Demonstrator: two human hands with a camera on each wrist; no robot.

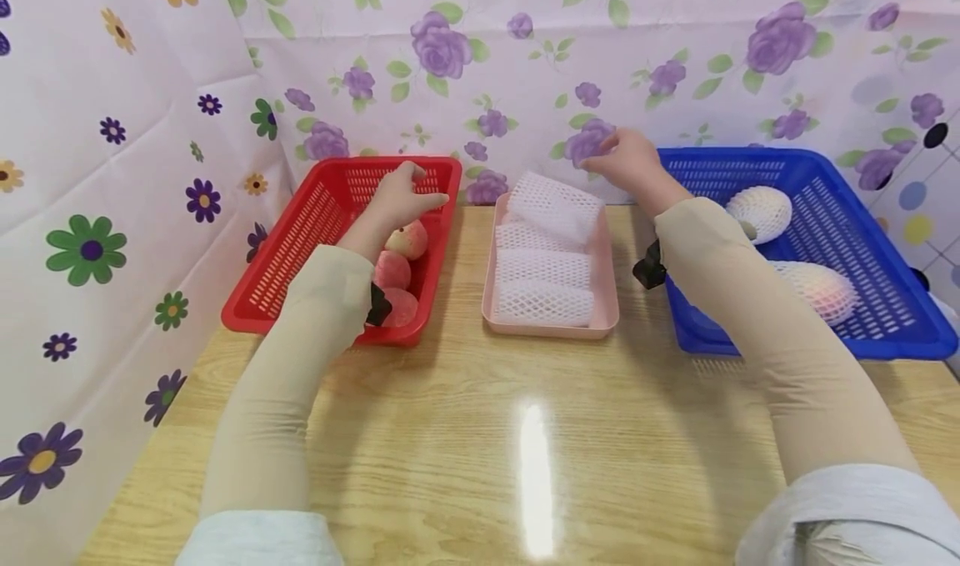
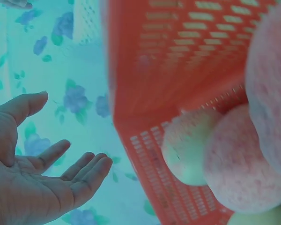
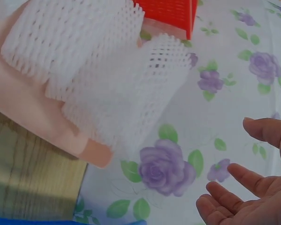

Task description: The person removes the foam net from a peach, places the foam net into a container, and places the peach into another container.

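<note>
Left hand (image 1: 396, 197): I spread thumb and fingers wide by the red basket (image 1: 438, 253) of peaches (image 1: 392, 269).
Right hand (image 1: 628, 163): my thumb and fingers stand apart near the foam nets (image 1: 545, 303).

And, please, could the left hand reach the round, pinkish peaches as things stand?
Probably yes: the left hand is empty near the red plastic basket, whose open top leaves the peaches uncovered.

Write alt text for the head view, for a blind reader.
A person's empty left hand hovers over a red basket of peaches; the empty right hand hovers near a blue basket of net-wrapped fruit. Between the baskets, a pink tray of white nets sits on the table.
</note>
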